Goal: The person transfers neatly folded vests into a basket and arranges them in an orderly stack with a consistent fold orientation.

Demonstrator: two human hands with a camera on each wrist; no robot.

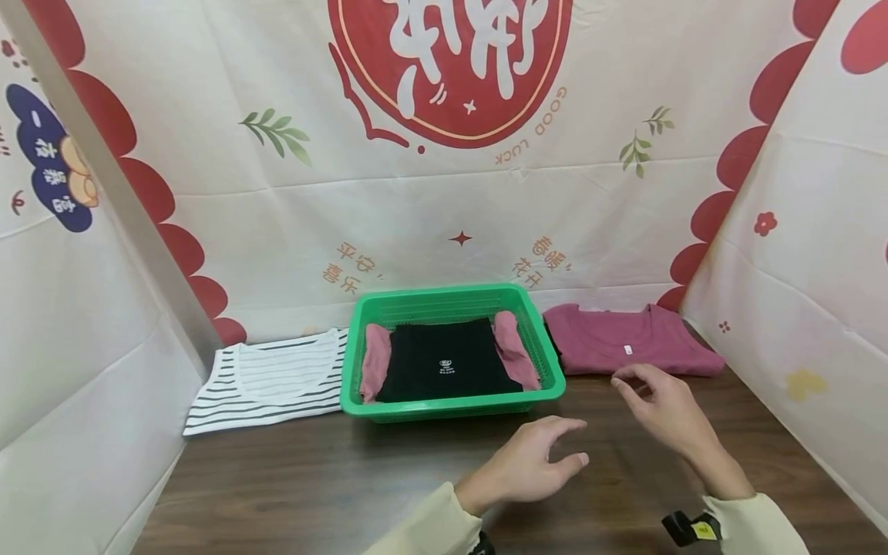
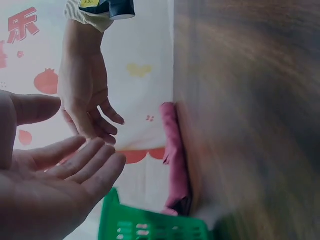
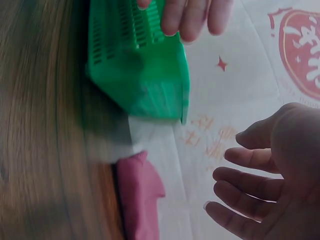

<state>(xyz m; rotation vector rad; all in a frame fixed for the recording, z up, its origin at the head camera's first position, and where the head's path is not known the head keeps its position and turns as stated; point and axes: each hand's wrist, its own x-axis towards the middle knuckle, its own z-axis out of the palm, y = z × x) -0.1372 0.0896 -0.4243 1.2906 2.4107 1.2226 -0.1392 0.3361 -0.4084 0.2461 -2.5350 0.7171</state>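
Note:
My right hand (image 1: 666,408) hovers just in front of a folded magenta shirt (image 1: 617,339), its fingers loosely bent around nothing. Lower and further left, my left hand (image 1: 530,462) is held above the table with thumb and fingers apart, also holding nothing. A green plastic basket (image 1: 454,404) stands beside the shirt, near the back cloth. Inside it lies a folded black garment (image 1: 444,358) with a small white print, and rolled pink cloth (image 1: 377,358) shows at both sides of it. Both wrist views show the two hands with relaxed fingers, apart from the basket and shirt.
Left of the basket lies a folded white shirt (image 1: 277,378) with black stripes, touching or close to the rim. Printed cloth walls (image 1: 444,208) enclose the brown wooden table (image 1: 291,486) at the back and both sides.

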